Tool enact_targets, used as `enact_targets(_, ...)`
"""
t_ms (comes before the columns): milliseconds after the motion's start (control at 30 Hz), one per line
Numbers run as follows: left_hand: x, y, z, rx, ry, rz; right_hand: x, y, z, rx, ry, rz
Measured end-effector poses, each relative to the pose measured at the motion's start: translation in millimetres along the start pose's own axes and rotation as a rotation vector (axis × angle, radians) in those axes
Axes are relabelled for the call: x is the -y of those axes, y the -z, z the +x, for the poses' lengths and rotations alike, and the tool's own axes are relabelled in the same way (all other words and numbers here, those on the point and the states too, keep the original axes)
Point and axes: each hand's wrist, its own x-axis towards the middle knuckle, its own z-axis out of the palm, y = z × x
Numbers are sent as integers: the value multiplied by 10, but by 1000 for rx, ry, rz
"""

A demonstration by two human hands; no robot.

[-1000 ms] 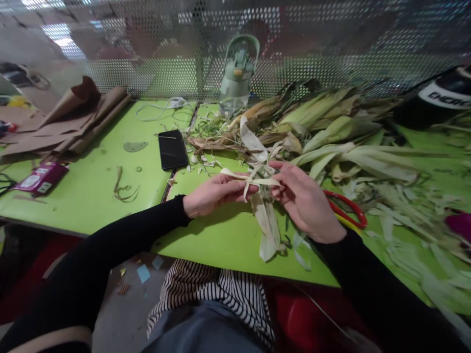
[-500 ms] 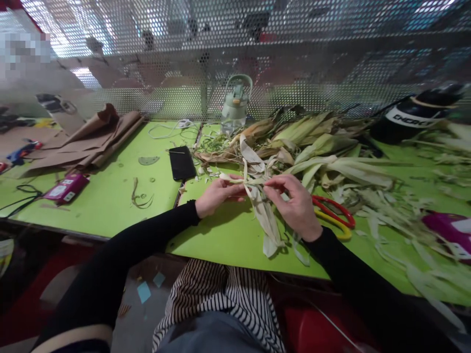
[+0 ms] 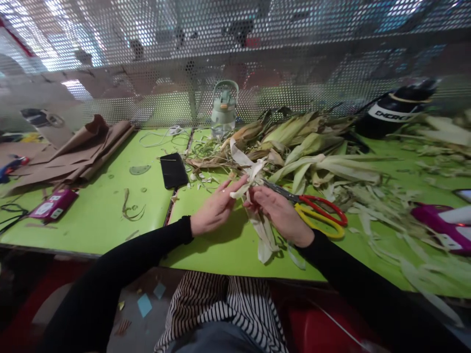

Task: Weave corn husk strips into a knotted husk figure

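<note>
Pale strips of corn husk (image 3: pixel 263 235) cross between my two hands, with their long ends hanging toward the front edge of the table. My left hand (image 3: pixel 217 206) pinches the husk from the left, thumb and fingers close together near the crossing. From the right, my right hand (image 3: pixel 277 211) has its fingers bent round the lower part of the husk; its fingertips are partly hidden. Scissors (image 3: pixel 320 211) with one red and one yellow handle lie just behind and beside my right hand. A heap of green and dried husks (image 3: pixel 294 137) lies beyond both hands.
A black phone (image 3: pixel 173 170) lies left of my hands, and a green-lidded bottle (image 3: pixel 223 110) stands behind. At the right back leans a black bottle (image 3: pixel 393 110). Brown paper (image 3: pixel 77 152) and a purple box (image 3: pixel 54 205) are at left. Another purple device (image 3: pixel 441 228) sits at right.
Both hands have drawn closer together around the husk crossing, and the husk strips have shifted shape. The scissors' blades now show more. The whole view has turned slightly to the right.
</note>
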Motion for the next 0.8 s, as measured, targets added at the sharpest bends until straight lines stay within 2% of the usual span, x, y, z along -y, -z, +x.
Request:
enact_targets(100,-59,11,-12,33,9,2,-10,29,-9,-40,26,-41)
enact_targets(167,-97,6,-11,29,83,-97,0,63,-11,-86,64,-102)
enact_targets(333,-136,-42,21,-103,382,-462,83,95,-22,-193,194,-303)
enact_targets(433,-130,-72,37,-152,458,-532,107,68,-37,-189,253,-371)
enact_targets(567,-125,-88,55,-233,535,-692,75,28,-60,-299,397,-513)
enact_targets(667,-123,-87,64,-290,530,-761,35,-25,-73,-222,521,-667)
enact_targets(733,-119,-84,66,-318,504,-782,16,-71,-81,-139,517,-700)
enact_targets(800,-110,-78,69,-325,499,-766,12,-105,-91,-110,506,-710)
